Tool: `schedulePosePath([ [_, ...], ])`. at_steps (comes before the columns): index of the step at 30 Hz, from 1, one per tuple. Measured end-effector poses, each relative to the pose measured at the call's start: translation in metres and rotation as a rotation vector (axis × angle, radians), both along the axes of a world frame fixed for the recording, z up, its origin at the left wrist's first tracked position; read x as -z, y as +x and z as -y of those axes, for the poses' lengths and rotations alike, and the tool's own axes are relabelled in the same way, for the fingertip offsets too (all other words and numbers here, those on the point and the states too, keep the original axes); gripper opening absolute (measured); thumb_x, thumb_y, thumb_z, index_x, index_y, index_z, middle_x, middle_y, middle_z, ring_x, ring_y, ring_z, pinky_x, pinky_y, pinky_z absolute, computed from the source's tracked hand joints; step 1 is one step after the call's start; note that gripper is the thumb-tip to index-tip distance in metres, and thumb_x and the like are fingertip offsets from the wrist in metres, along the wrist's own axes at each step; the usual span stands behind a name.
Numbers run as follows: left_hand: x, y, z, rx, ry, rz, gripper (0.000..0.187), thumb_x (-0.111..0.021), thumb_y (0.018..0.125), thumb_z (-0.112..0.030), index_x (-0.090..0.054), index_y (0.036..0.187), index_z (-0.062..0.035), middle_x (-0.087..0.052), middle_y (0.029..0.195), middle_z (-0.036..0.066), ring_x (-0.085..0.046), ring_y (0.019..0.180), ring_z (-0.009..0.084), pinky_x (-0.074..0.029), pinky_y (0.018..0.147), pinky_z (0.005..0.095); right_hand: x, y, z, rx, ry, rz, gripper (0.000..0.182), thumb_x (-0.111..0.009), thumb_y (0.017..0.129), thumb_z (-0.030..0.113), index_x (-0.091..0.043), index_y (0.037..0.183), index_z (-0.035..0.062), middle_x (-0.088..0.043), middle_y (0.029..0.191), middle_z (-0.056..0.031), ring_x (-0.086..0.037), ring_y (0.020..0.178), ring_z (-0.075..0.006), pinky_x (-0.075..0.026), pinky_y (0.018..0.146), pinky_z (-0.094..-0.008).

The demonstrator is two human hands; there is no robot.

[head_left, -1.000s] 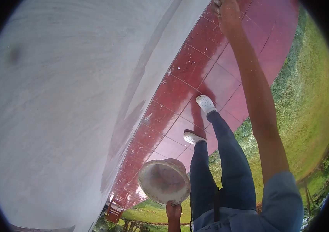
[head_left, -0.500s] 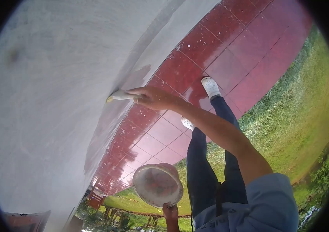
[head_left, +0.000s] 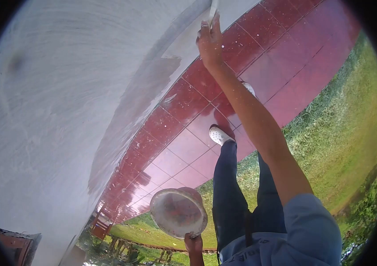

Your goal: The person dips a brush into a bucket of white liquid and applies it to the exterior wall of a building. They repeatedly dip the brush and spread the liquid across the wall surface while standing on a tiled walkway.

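At the top of the view my right hand (head_left: 210,44) is closed around a paintbrush (head_left: 214,12), close to the pale wall (head_left: 64,111). The brush's far end is cut off or hard to make out there. A darker, wet-looking band (head_left: 148,84) runs along the wall's lower part. Low in the view, my left hand (head_left: 193,244) grips the rim of a round basin (head_left: 178,213). Whitish smears coat the basin's inside, and its outer wall looks pinkish.
Red glossy floor tiles (head_left: 184,148) with white specks border the wall. My white clogs (head_left: 220,134) stand on them. Grass (head_left: 330,150) lies beyond the tiles' edge. A wooden chair-like object (head_left: 102,226) and a dark-framed opening (head_left: 18,248) show at lower left.
My right hand has swept the brush up and to the right along the wall. One foot shows farther left and the other is now partly behind my arm. The basin has barely shifted.
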State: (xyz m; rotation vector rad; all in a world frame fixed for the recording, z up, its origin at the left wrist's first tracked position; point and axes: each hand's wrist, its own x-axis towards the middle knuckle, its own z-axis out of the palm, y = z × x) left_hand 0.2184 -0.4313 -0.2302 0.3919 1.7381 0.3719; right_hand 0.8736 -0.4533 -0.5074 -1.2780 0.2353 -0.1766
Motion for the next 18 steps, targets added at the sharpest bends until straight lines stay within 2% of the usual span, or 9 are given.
schedulePosePath([
  [1, 0.001, -0.004, -0.002, -0.004, 0.003, 0.015, 0.064, -0.046, 0.075, 0.003, -0.036, 0.138, 0.0053, -0.044, 0.141, 0.020, -0.042, 0.131, 0.0343, -0.034, 0.113, 0.0466, 0.013, -0.042, -0.051, 0.244, -0.770, 0.228, 0.061, -0.044, 0.100, 0.014, -0.014, 0.151, 0.0008, -0.064, 0.096, -0.0147, -0.060, 0.068, -0.0229, -0.050, 0.062, -0.0348],
  [2, 0.000, -0.006, -0.001, -0.003, -0.001, 0.015, 0.064, -0.046, 0.075, 0.003, -0.036, 0.138, 0.0053, -0.044, 0.141, 0.020, -0.042, 0.131, 0.0343, -0.034, 0.113, 0.0466, -0.018, -0.096, -0.084, 0.054, -0.513, 0.076, 0.060, -0.042, 0.100, 0.011, -0.012, 0.150, -0.0024, -0.057, 0.124, -0.0294, -0.067, 0.083, -0.0326, -0.051, 0.074, -0.0389],
  [3, 0.002, -0.012, -0.003, 0.011, 0.005, 0.019, 0.064, -0.046, 0.075, 0.003, -0.037, 0.138, 0.0053, -0.044, 0.141, 0.020, -0.042, 0.131, 0.0342, -0.034, 0.113, 0.0465, -0.050, -0.142, -0.088, -0.376, -0.091, -0.316, 0.063, -0.043, 0.099, 0.010, -0.010, 0.151, 0.0002, -0.052, 0.126, -0.0354, -0.068, 0.085, -0.0331, -0.050, 0.073, -0.0373],
  [4, 0.004, -0.010, -0.007, 0.027, 0.010, 0.024, 0.063, -0.046, 0.075, 0.003, -0.037, 0.138, 0.0053, -0.044, 0.141, 0.020, -0.042, 0.131, 0.0342, -0.034, 0.113, 0.0465, -0.035, -0.185, -0.115, -0.346, -0.121, -0.155, 0.068, -0.048, 0.095, 0.006, -0.009, 0.151, 0.0028, -0.060, 0.076, -0.0287, -0.065, 0.069, -0.0419, -0.050, 0.059, -0.0346],
  [7, -0.006, 0.000, -0.010, 0.052, 0.022, -0.030, 0.063, -0.047, 0.076, 0.002, -0.037, 0.138, 0.0052, -0.044, 0.141, 0.021, -0.041, 0.132, 0.0337, -0.033, 0.114, 0.0461, -0.036, -0.232, -0.101, -1.084, -0.085, -0.156, 0.059, -0.053, 0.095, 0.012, -0.028, 0.149, 0.0074, -0.065, 0.090, -0.0255, -0.067, 0.077, -0.0364, -0.052, 0.067, -0.0383],
  [10, -0.011, 0.015, -0.009, 0.046, 0.017, -0.069, 0.063, -0.047, 0.076, 0.001, -0.037, 0.138, 0.0050, -0.043, 0.141, 0.021, -0.041, 0.132, 0.0341, -0.032, 0.114, 0.0462, 0.010, -0.218, -0.092, -1.081, -0.094, 0.409, 0.050, -0.055, 0.095, 0.016, -0.042, 0.143, 0.0089, -0.067, 0.097, -0.0196, -0.067, 0.083, -0.0334, -0.050, 0.070, -0.0423],
  [11, -0.012, 0.017, -0.009, 0.044, 0.016, -0.073, 0.063, -0.047, 0.076, 0.001, -0.037, 0.138, 0.0050, -0.043, 0.141, 0.021, -0.041, 0.132, 0.0341, -0.032, 0.114, 0.0462, -0.032, -0.159, -0.050, -1.363, -0.139, 0.015, 0.047, -0.055, 0.095, 0.017, -0.047, 0.140, 0.0088, -0.067, 0.093, -0.0134, -0.066, 0.075, -0.0250, -0.049, 0.067, -0.0402],
  [14, -0.014, 0.024, -0.003, 0.094, 0.040, -0.057, 0.063, -0.046, 0.076, 0.000, -0.037, 0.138, 0.0053, -0.043, 0.141, 0.021, -0.041, 0.132, 0.0345, -0.032, 0.115, 0.0464, -0.022, -0.024, 0.041, -1.213, -0.216, -0.299, 0.057, -0.065, 0.091, 0.023, -0.045, 0.144, 0.0198, -0.064, 0.079, -0.0019, -0.046, 0.057, -0.0057, -0.037, 0.048, -0.0198],
  [18, -0.014, 0.026, 0.000, 0.083, 0.016, -0.032, 0.063, -0.046, 0.075, 0.001, -0.037, 0.137, 0.0054, -0.044, 0.140, 0.021, -0.041, 0.131, 0.0345, -0.032, 0.115, 0.0466, -0.027, 0.060, 0.171, -0.764, -0.030, -0.326, 0.049, -0.059, 0.093, 0.016, -0.046, 0.140, 0.0121, -0.039, 0.064, 0.0052, -0.031, 0.052, -0.0039, -0.026, 0.045, -0.0202],
])
